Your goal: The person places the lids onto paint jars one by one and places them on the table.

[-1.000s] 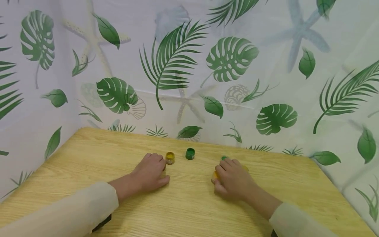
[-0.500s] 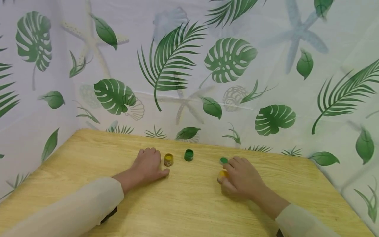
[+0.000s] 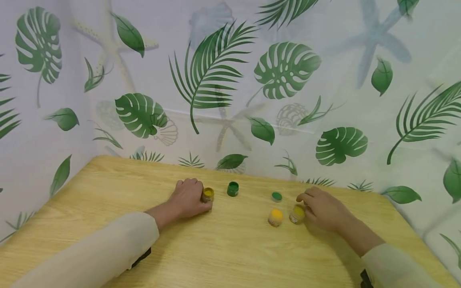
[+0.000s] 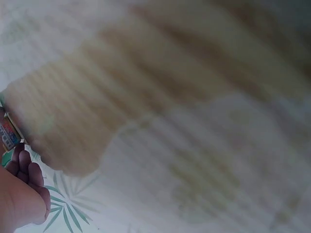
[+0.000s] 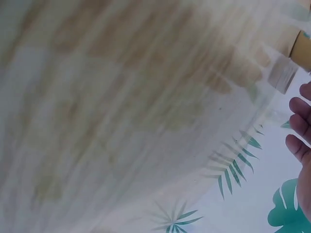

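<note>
My left hand (image 3: pixel 191 198) is at a small open paint jar (image 3: pixel 208 195) of yellow paint, its thumb and fingers pinching the side. In the left wrist view that jar (image 4: pixel 8 134) shows its printed label beside the curled fingers (image 4: pixel 35 174). My right hand (image 3: pixel 325 210) hovers with loosely bent fingers just right of an olive-yellow paint jar (image 3: pixel 297 215), holding nothing. Left of that jar is another small paint jar (image 3: pixel 275 217) with a bright yellow top. The right wrist view has relaxed fingers (image 5: pixel 300 124) below part of a yellow jar (image 5: pixel 302 51).
An open jar of green paint (image 3: pixel 233 189) stands right of the left hand. A green lid (image 3: pixel 276 197) lies farther right. The wooden table (image 3: pixel 223 252) ends at a leaf-patterned cloth backdrop (image 3: pixel 223 88).
My right hand has moved right, off the yellow jars, uncovering them and the green lid. My left hand has shifted right and closed on the open yellow jar.
</note>
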Demonstrator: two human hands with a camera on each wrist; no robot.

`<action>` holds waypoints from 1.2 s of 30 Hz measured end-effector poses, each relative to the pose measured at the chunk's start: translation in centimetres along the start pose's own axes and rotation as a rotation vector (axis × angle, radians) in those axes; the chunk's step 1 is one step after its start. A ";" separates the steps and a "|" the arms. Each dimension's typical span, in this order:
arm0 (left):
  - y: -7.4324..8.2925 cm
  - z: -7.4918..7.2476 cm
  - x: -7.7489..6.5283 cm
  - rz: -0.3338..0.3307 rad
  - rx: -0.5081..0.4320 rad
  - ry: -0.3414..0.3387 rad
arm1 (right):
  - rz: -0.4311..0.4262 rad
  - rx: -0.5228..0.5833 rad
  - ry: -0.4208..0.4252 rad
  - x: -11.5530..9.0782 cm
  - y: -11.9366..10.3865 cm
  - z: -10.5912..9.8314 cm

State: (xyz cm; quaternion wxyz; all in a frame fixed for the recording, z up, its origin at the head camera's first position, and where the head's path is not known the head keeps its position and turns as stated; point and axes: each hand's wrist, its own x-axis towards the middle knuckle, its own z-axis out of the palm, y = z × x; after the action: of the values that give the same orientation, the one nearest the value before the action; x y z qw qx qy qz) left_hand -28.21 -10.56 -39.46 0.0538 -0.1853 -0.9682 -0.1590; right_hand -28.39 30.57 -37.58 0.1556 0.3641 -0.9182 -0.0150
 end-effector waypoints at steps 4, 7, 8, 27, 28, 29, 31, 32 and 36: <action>0.0 0.1 0.1 -0.005 0.007 0.010 | -0.028 0.007 -0.021 0.1 0.3 0.1; -0.1 0.1 0.2 -0.005 0.007 0.004 | -0.024 0.001 -0.046 0.1 0.3 0.2; -0.1 0.2 0.3 -0.002 0.009 0.003 | -0.013 -0.005 -0.054 0.0 0.3 0.2; -0.1 -0.2 -1.7 0.075 0.022 0.012 | 0.295 -0.036 -0.070 -3.0 -1.8 0.9; -0.2 -0.2 -1.9 0.077 0.020 0.016 | 0.301 -0.028 -0.066 -3.1 -1.9 0.9; -0.3 -0.2 -2.2 0.078 0.021 0.020 | 0.304 -0.023 -0.062 -3.2 -2.1 0.9; -0.4 -0.3 -2.8 0.088 0.018 0.026 | 0.320 -0.008 -0.054 -3.4 -2.4 0.7; -0.4 -0.4 -3.1 0.094 0.011 0.028 | 0.332 0.005 -0.051 -3.4 -2.6 0.5; -0.5 -0.6 -4.5 0.151 0.013 0.046 | 0.346 0.052 -0.017 -3.5 -3.4 -0.1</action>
State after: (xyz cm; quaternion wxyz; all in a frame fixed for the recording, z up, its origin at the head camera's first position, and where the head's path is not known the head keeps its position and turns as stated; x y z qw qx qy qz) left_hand -24.21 -12.77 -39.83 0.0893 -0.2538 -0.9510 -0.1524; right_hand -23.76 30.45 -38.95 0.1388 0.2045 -0.9684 0.0325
